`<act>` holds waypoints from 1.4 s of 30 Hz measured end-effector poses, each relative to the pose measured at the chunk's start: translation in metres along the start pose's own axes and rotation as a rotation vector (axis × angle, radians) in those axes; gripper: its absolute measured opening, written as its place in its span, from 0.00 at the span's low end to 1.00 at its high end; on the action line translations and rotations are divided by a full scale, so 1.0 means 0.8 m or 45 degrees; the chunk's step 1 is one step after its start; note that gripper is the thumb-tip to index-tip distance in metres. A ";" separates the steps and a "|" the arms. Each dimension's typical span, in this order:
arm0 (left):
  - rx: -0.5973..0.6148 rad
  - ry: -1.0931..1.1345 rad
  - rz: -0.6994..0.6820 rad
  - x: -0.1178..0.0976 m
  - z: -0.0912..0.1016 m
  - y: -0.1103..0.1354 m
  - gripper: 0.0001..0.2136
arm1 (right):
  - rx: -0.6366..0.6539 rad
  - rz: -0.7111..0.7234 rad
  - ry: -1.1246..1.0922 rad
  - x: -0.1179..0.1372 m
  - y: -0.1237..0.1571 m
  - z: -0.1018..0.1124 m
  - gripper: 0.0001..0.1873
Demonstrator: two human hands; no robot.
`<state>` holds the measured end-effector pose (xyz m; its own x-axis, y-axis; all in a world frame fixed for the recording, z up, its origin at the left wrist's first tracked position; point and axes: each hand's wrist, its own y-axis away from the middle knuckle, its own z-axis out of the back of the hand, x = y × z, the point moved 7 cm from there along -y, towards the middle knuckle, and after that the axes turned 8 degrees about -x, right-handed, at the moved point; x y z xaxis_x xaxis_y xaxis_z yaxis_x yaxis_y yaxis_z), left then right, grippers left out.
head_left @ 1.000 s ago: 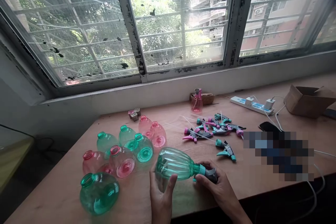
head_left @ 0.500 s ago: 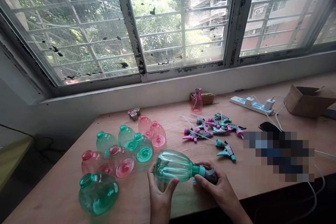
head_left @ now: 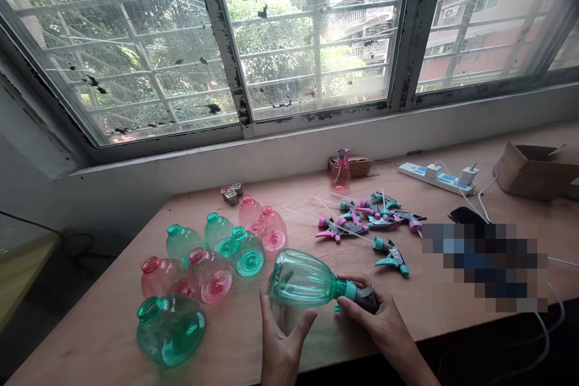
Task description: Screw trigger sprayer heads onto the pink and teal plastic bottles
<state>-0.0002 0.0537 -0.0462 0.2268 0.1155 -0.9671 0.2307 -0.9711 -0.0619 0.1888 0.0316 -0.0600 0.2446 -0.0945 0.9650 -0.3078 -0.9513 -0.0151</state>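
Observation:
A clear green spray bottle [head_left: 302,277] lies sideways above the table's near edge, its base to the left. My left hand [head_left: 283,335] is cupped around the base; its fingers are partly hidden behind the bottle, and its thumb stands slightly off the surface. My right hand [head_left: 377,316] is closed around the dark grey spray head [head_left: 364,298], whose teal collar [head_left: 348,289] meets the bottle's neck. Part of the teal trigger [head_left: 337,309] shows below the collar. Right behind the bottle lies a loose teal-and-grey spray head [head_left: 392,258].
Several open green bottles [head_left: 170,332] and pink bottles [head_left: 210,277] stand at left. A pile of spray heads [head_left: 368,217] lies behind my hands. Farther back are a pink spray bottle [head_left: 340,176], a power strip [head_left: 436,178], a cardboard box [head_left: 527,172] and a phone [head_left: 465,215].
My left thumb has lifted from the bottle's side. The bottle's base end has tilted up slightly, while my right hand keeps hold of the spray head.

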 end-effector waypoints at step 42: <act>-0.061 -0.124 -0.116 -0.007 -0.002 -0.005 0.36 | -0.161 -0.003 0.009 0.000 -0.001 0.007 0.25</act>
<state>-0.0008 0.0572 -0.0403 0.1105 0.1800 -0.9775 0.2918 -0.9460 -0.1412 0.1943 0.0311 -0.0617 0.2389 -0.0895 0.9669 -0.4206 -0.9070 0.0200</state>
